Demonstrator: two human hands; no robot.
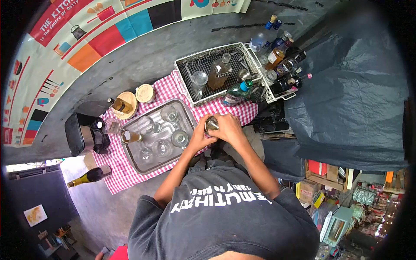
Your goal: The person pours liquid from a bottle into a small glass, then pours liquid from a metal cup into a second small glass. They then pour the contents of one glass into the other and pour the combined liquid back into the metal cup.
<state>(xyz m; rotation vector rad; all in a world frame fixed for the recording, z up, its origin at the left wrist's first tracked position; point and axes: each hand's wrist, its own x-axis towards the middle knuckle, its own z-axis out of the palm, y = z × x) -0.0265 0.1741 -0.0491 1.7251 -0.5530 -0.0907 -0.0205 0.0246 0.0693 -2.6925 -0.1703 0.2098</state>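
Between my two hands is a clear drinking glass [212, 124], seen from above with its rim toward me. My left hand [201, 135] is closed around its left side, and my right hand [230, 131] curls round the right side with the thumb across the near side. The glass is over the front edge of the checked cloth [203, 112]. Left of my hands lies a metal tray [135, 163] with several clear glasses, among them a stemmed glass [179, 138] close to my left wrist. What the glass contains, if anything, I cannot make out.
A white wire-rimmed rack [182, 82] stands behind my hands with a square decanter [220, 73], a green bottle [237, 92] and a goblet [199, 79]. More bottles [276, 56] crowd its right end. A dark bottle [92, 175] lies at the cloth's left edge.
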